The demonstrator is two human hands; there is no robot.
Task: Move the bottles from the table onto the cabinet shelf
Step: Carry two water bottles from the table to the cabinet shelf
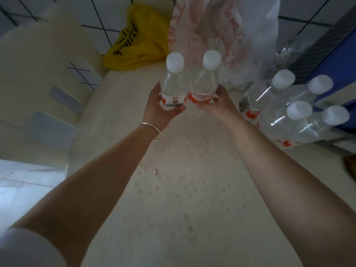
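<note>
Two clear water bottles with white caps and red-and-white labels stand upright side by side above the middle of the table. My left hand (163, 107) grips the left bottle (173, 83) around its label. My right hand (217, 105) grips the right bottle (204, 81) the same way. The two bottles nearly touch. At the right, several more bottles (285, 105) of the same kind stand packed together in clear wrap on the table (173, 189).
A yellow plastic bag (138, 43) and a pink-and-white plastic bag (221, 31) lie at the table's far end. A cream plastic chair (44, 74) stands at the left. A blue object (337, 60) rises behind the bottle pack at the right. The wall behind is tiled.
</note>
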